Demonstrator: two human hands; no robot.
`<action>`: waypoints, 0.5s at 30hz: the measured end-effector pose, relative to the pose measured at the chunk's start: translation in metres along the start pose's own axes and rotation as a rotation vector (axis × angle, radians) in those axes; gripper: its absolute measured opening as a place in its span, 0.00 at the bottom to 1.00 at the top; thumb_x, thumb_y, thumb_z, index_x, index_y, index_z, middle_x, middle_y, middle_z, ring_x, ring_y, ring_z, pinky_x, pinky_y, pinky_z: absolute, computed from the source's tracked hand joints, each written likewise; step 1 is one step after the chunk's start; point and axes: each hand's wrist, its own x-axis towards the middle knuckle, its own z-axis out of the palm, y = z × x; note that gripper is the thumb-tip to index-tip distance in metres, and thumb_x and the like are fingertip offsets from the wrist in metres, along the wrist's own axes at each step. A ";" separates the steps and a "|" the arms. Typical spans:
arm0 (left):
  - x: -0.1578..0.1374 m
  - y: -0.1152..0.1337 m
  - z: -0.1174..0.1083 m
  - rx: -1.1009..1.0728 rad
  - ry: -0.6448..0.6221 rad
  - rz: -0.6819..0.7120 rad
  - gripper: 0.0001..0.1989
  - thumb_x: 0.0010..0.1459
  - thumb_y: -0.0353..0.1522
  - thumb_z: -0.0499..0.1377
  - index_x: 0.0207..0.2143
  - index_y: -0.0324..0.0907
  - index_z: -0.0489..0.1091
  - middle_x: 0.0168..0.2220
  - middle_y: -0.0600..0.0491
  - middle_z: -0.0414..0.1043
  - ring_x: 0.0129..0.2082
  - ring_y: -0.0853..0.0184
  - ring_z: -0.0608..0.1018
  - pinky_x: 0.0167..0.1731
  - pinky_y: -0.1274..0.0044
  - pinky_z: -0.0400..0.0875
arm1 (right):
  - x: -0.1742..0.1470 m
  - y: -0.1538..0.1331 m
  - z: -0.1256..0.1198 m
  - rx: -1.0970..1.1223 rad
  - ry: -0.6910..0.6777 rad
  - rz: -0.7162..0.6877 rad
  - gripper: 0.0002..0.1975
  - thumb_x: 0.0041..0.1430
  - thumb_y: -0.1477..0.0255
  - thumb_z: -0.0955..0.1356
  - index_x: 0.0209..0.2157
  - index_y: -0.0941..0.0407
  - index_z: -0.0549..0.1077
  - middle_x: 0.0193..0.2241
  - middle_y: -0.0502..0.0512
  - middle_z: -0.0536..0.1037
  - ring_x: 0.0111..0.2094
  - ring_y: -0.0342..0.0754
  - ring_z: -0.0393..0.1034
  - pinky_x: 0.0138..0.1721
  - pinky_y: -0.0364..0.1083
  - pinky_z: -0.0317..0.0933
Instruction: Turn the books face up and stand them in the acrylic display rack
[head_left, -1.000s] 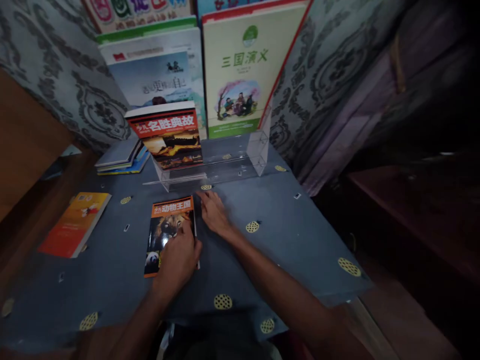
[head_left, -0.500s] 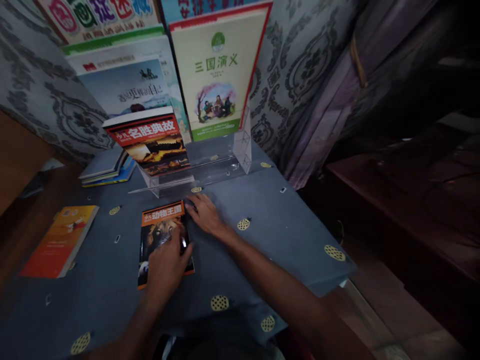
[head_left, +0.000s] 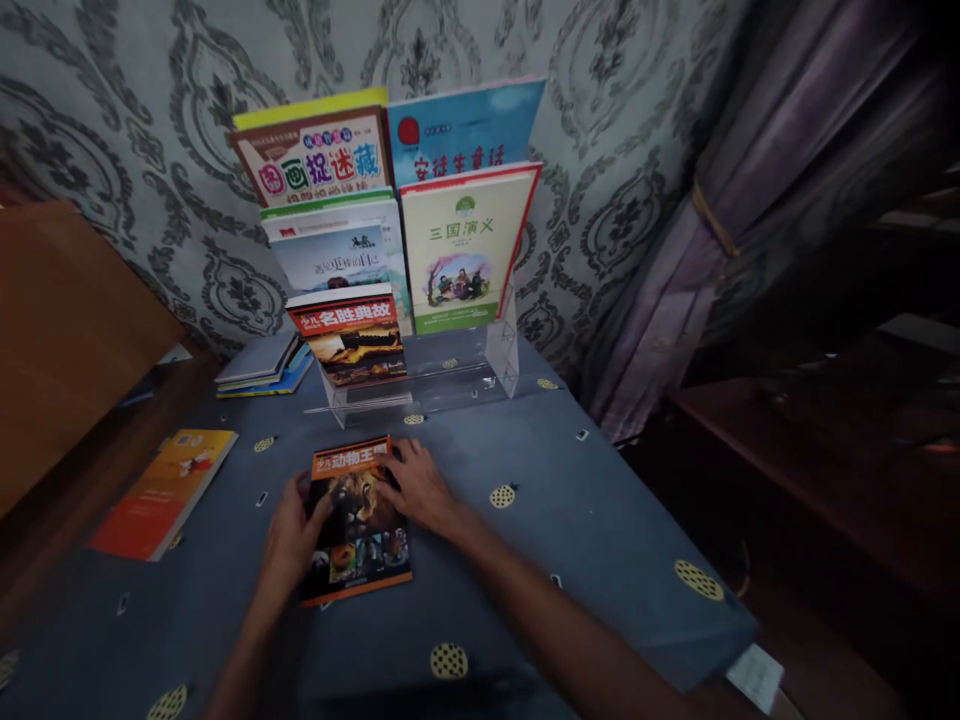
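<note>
Fingers (head_left: 400, 464) bent; hands (head_left: 288, 526) flank lion book (head_left: 360, 522)

Left of the purple curtain (head_left: 664, 310) spreads a patterned wall (head_left: 600, 60), farther left a brown panel (head_left: 67, 340); right of the curtain, a dark reddish surface (head_left: 780, 470)

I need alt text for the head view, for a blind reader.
Left hand and right hand touch opposite sides of a lion-cover book on a blue tablecloth; behind, a clear stand holds books; an orange book lies left.
</note>
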 end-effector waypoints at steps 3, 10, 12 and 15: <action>0.008 -0.004 -0.003 -0.379 -0.072 -0.230 0.33 0.42 0.50 0.68 0.47 0.42 0.69 0.34 0.49 0.78 0.35 0.56 0.81 0.32 0.70 0.75 | 0.000 0.004 0.006 0.038 0.019 -0.017 0.23 0.63 0.64 0.71 0.58 0.55 0.72 0.54 0.64 0.71 0.54 0.57 0.63 0.55 0.56 0.62; 0.000 0.012 -0.003 -0.696 -0.351 -0.382 0.35 0.41 0.48 0.73 0.49 0.41 0.72 0.38 0.47 0.81 0.35 0.58 0.82 0.28 0.74 0.73 | 0.005 0.019 0.021 0.387 0.141 0.089 0.31 0.61 0.66 0.71 0.63 0.58 0.65 0.57 0.65 0.72 0.56 0.58 0.66 0.59 0.57 0.61; 0.002 0.017 -0.004 -0.712 -0.289 -0.377 0.35 0.39 0.46 0.74 0.49 0.41 0.72 0.36 0.48 0.81 0.33 0.59 0.81 0.25 0.76 0.71 | 0.008 0.027 0.019 0.546 0.152 0.179 0.28 0.60 0.64 0.70 0.61 0.56 0.67 0.54 0.62 0.76 0.53 0.58 0.70 0.57 0.57 0.63; 0.010 0.027 -0.006 -0.729 -0.257 -0.306 0.33 0.38 0.45 0.74 0.46 0.41 0.74 0.35 0.49 0.81 0.31 0.61 0.81 0.25 0.77 0.69 | 0.012 0.038 0.010 0.832 0.064 0.215 0.20 0.58 0.59 0.70 0.48 0.56 0.77 0.43 0.57 0.82 0.44 0.55 0.75 0.49 0.54 0.67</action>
